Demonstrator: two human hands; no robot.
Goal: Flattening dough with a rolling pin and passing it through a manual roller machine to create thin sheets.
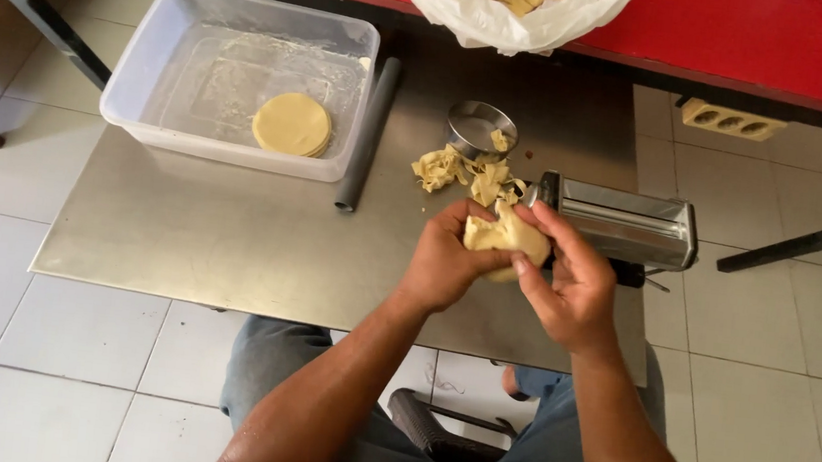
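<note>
A lump of pale yellow dough [503,234] is pressed between both my hands above the steel table [230,234]. My left hand [448,260] cups it from the left and below. My right hand [567,281] grips it from the right, fingers curled over the top. Just behind my right hand stands a metal pasta roller machine [623,221]. Scraps of dough [462,173] lie on the table beyond my hands, beside a small round metal cutter [479,127].
A clear plastic tub [157,56] at the table's back left holds a stack of round dough discs [292,123]. A dark rolling pipe [370,132] lies beside it. A white bag of dough pieces [513,5] sits on the red table [751,43] behind.
</note>
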